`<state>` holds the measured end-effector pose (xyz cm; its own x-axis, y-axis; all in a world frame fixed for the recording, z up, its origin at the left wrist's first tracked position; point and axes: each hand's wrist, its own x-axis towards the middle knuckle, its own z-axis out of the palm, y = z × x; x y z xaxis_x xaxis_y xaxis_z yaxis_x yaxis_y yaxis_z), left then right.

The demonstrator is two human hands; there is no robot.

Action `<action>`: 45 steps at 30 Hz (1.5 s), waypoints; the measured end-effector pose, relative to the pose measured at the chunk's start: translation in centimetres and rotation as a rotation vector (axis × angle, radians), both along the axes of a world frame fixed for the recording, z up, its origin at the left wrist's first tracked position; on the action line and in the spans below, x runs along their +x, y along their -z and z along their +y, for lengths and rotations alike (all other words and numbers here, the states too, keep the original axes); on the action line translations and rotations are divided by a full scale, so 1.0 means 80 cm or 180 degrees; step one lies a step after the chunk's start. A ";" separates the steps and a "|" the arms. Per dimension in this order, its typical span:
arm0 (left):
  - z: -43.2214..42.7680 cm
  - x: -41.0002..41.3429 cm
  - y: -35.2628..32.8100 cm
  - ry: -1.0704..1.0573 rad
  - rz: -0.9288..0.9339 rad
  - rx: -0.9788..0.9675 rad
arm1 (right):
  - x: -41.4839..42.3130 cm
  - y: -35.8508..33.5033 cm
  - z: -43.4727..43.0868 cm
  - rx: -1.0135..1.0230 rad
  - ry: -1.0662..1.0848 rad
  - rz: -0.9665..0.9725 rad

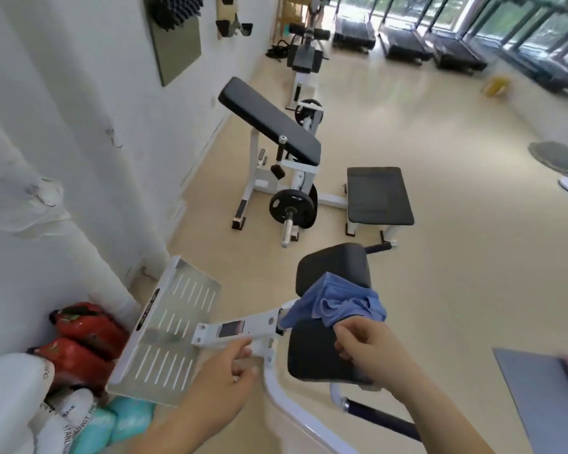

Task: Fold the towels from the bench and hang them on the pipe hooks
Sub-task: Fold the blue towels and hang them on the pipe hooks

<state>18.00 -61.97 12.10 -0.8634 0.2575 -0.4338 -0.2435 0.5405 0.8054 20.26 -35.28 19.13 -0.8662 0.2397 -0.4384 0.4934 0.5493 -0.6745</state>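
Writing appears on the label (232, 329) of the white bar, on the black oval badge of the footplate (168, 329) and on the white sacks (10, 398) near left, all too blurred to read. One blue towel (338, 304) lies crumpled on the black bench (312, 352), between its seat and back pad. The right hand (371, 345) pinches the towel's near edge. The left hand (223, 375) is loosely curled just beside the bar, holding nothing. Two red bags (86, 322) sit near left; three treadmills (404, 44) stand far right.
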 end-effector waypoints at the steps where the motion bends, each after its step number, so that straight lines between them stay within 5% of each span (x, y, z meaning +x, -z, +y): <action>1: 0.033 0.012 0.000 0.0082 -0.0029 -0.0011 | 0.022 -0.001 0.026 -0.0029 0.0115 0.0024; 13: 0.312 0.110 0.033 0.0189 -0.0272 -0.0002 | 0.117 0.026 0.255 -0.0312 0.0235 -0.0022; 23: 0.415 -0.066 0.116 -0.0185 -0.0057 -0.0565 | -0.020 0.102 0.325 -0.0455 0.0150 -0.0267; 36: 0.483 -0.144 0.211 -0.0914 0.0000 -0.2165 | -0.178 0.180 0.477 -0.0595 -0.1388 -0.0802; 45: 0.570 -0.097 0.120 -0.1406 0.0016 -0.1883 | -0.249 0.129 0.572 -0.0724 -0.2352 -0.0854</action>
<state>10.22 -16.39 2.49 -0.8349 -0.3903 -0.3881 -0.5359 0.7372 0.4114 0.35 10.46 8.80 -0.6245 -0.4718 -0.6224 0.2181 0.6599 -0.7190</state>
